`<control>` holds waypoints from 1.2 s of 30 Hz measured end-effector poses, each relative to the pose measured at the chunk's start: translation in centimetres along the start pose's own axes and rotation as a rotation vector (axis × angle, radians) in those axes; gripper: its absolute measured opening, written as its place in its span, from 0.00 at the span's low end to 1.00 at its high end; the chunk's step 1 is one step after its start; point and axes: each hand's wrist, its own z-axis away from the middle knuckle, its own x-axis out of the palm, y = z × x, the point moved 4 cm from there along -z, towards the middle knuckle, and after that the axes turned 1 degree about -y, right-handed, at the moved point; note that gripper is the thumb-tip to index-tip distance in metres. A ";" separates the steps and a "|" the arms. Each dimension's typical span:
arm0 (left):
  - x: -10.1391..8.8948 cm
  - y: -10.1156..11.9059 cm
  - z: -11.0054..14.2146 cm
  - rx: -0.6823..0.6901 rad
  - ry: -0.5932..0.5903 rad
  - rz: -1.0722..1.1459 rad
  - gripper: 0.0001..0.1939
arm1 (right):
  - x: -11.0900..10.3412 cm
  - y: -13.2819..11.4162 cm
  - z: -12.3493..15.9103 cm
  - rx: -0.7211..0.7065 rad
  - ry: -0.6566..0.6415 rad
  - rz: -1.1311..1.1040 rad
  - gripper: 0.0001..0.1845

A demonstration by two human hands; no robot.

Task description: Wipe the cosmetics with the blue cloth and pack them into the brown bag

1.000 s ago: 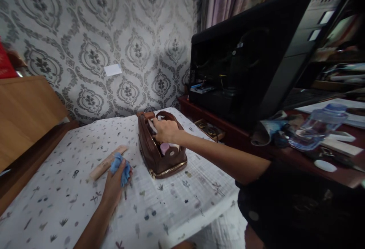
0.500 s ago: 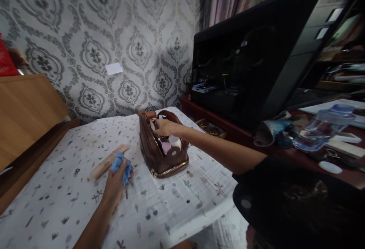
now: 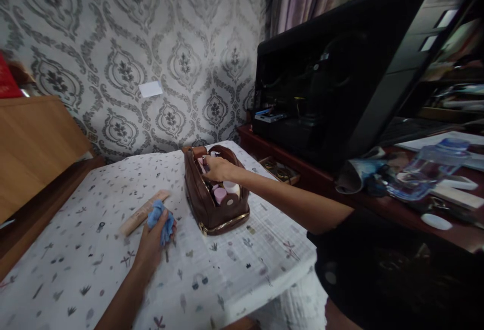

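On the white patterned cloth stands an unzipped brown toiletry bag (image 3: pixel 217 224) packed with small bottles and jars. A pink cap (image 3: pixel 220 195) and a white lid (image 3: pixel 232 188) show at its near end. My right hand (image 3: pixel 218 169) reaches down into the bag from the right; its fingers look closed around something among the contents, which I cannot make out. My left hand (image 3: pixel 153 234) is closed on a crumpled blue cloth (image 3: pixel 159 215) over the bedding. Just beyond that hand lies a pale beige tube (image 3: pixel 139 215), partly covered by the cloth.
A large black computer case (image 3: pixel 321 93) stands at the right on a dark red desk (image 3: pixel 408 219). A clear plastic bottle (image 3: pixel 431 169) lies on that desk. At the left is a wooden panel (image 3: pixel 34 143), and patterned wallpaper (image 3: pixel 181 68) covers the wall behind.
My right hand has shifted very slightly inside the bag, and the view has moved a touch. My left hand stays put with the blue cloth.
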 end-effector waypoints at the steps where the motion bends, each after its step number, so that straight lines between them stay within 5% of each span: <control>1: -0.1 0.0 0.0 -0.006 0.008 0.000 0.31 | -0.2 0.1 -0.1 -0.012 0.027 -0.005 0.25; 6: -0.7 0.6 -0.2 0.042 0.015 0.006 0.29 | -2.7 0.8 1.1 -0.054 0.236 -0.059 0.12; 10: -1.3 1.5 -0.3 0.118 0.045 0.014 0.27 | -4.2 2.0 4.0 -0.089 0.436 -0.185 0.12; 15: -3.7 3.0 -1.4 0.248 0.205 -0.071 0.22 | -1.9 3.2 9.3 -0.323 0.631 -0.563 0.12; 20: -7.8 5.8 -3.6 0.511 0.426 -0.589 0.21 | 4.5 1.4 12.5 -0.535 0.419 -0.539 0.11; 23: -9.3 6.2 -4.3 0.505 0.453 -0.917 0.21 | 8.6 -0.6 12.6 -0.619 0.260 -0.517 0.11; 26: -9.9 5.4 -4.4 0.438 0.398 -1.050 0.20 | 12.0 -2.8 10.9 -0.582 0.084 -0.576 0.09; 30: -9.3 4.3 -4.2 0.393 0.231 -1.244 0.15 | 16.1 -5.7 6.5 -0.363 -0.107 -0.764 0.07; 36: -7.8 4.7 -3.5 0.303 0.120 -1.541 0.14 | 19.8 -8.3 2.1 -0.250 -0.026 -0.807 0.14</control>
